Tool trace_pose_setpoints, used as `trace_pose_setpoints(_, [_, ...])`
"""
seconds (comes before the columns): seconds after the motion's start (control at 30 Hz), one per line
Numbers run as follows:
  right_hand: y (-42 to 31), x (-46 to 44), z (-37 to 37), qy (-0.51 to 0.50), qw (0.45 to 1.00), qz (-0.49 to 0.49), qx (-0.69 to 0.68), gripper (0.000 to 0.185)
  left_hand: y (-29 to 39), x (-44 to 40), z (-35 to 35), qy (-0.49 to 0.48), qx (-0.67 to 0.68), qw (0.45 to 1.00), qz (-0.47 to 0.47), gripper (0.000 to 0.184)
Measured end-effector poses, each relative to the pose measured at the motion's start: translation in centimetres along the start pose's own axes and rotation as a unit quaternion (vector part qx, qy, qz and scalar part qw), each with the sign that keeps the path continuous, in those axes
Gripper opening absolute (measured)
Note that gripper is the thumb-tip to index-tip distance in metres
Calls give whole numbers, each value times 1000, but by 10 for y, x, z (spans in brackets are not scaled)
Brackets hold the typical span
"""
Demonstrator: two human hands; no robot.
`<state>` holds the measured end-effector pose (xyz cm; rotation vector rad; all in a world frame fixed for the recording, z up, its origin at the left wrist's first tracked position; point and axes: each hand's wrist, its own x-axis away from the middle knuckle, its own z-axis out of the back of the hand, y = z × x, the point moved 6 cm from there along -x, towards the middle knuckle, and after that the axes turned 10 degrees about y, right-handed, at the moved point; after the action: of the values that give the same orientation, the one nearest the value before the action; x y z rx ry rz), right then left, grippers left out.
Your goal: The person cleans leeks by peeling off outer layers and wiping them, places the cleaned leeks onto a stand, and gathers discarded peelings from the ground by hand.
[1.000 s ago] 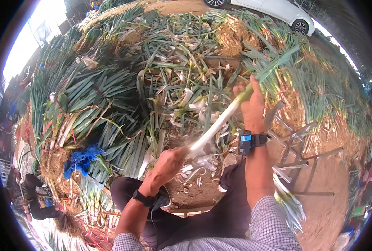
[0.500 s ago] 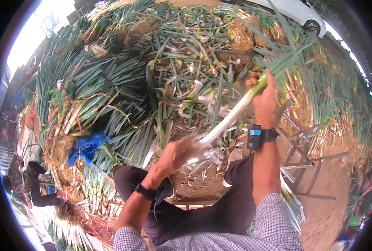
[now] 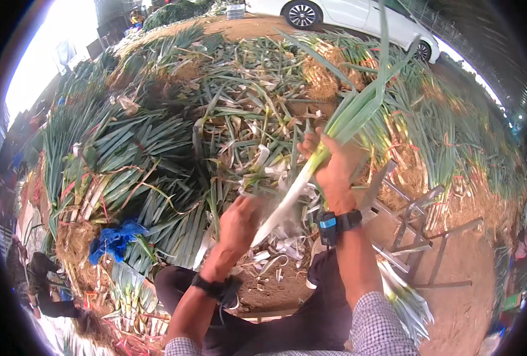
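Observation:
My right hand [image 3: 336, 169] is wrapped round a long green onion [image 3: 287, 203], gripping it where the white stem turns green. Its leaves [image 3: 358, 115] fan upward past the hand, and the white end slants down to the left. Beside that lower end is my left hand [image 3: 238, 224], fingers curled and partly blurred. Whether it touches the stem or pinches a bit of skin is hard to make out. White peelings [image 3: 275, 252] lie on the soil below the stem.
Heaps of green onions [image 3: 145, 127] surround me, with loose trimmings [image 3: 245, 89] in front. A metal frame [image 3: 414, 222] stands at right. Blue netting [image 3: 115, 240] lies at left. A white car [image 3: 358, 18] is parked behind; another person [image 3: 47, 285] is at far left.
My right hand has come down and left with the green onion, which now stands steeper. My left hand has shifted slightly up and left. The view has tilted up, showing more of the car.

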<state>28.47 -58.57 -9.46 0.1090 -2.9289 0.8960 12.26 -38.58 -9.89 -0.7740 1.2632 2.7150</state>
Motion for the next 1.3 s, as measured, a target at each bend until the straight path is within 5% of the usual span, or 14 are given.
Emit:
trace_pose_setpoints(0.13, [31, 8, -9, -23, 997, -1, 73, 29, 49, -37, -23, -9, -49, 998, -33, 18])
trace_pose_setpoints(0.33, [40, 22, -18, -61, 994, -26, 83, 26, 23, -43, -47, -18, -33, 998, -53, 17])
trace_pose_setpoints(0.47, [37, 21, -21, -73, 994, -73, 42, 29, -36, -34, -39, -9, -9, 993, 116, 8])
trace_pose_setpoints(0.57, [28, 18, -17, -94, 992, -81, 15, 31, -107, -9, -35, 36, -86, 988, 126, 17])
trace_pose_setpoints(0.73, [40, 19, -12, -47, 994, -82, 54, 38, -14, -19, -36, -8, 15, 994, 105, 46])
trace_pose_setpoints(0.77, [45, 25, -17, -43, 993, -91, 62, 39, 14, -24, -37, 9, -24, 999, 24, 45])
trace_pose_setpoints(0.83, [51, 36, -28, -34, 991, -105, 77, 42, 1, -28, -69, -122, -42, 982, 136, 36])
trace_pose_setpoints(0.9, [51, 33, -33, -101, 987, -89, 87, 44, -6, -23, -74, -85, 174, 965, 179, 33])
trace_pose_setpoints(0.97, [47, 38, -40, -147, 983, -77, 83, 44, -24, -16, -85, -77, 399, 880, 247, 38])
trace_pose_setpoints(1.13, [43, 35, -45, -159, 981, -65, 87, 45, -38, -14, -83, -86, 549, 748, 362, 44])
trace_pose_setpoints(1.3, [43, 18, -24, -98, 989, -73, 82, 39, -43, -22, -53, 24, 517, 780, 352, 39])
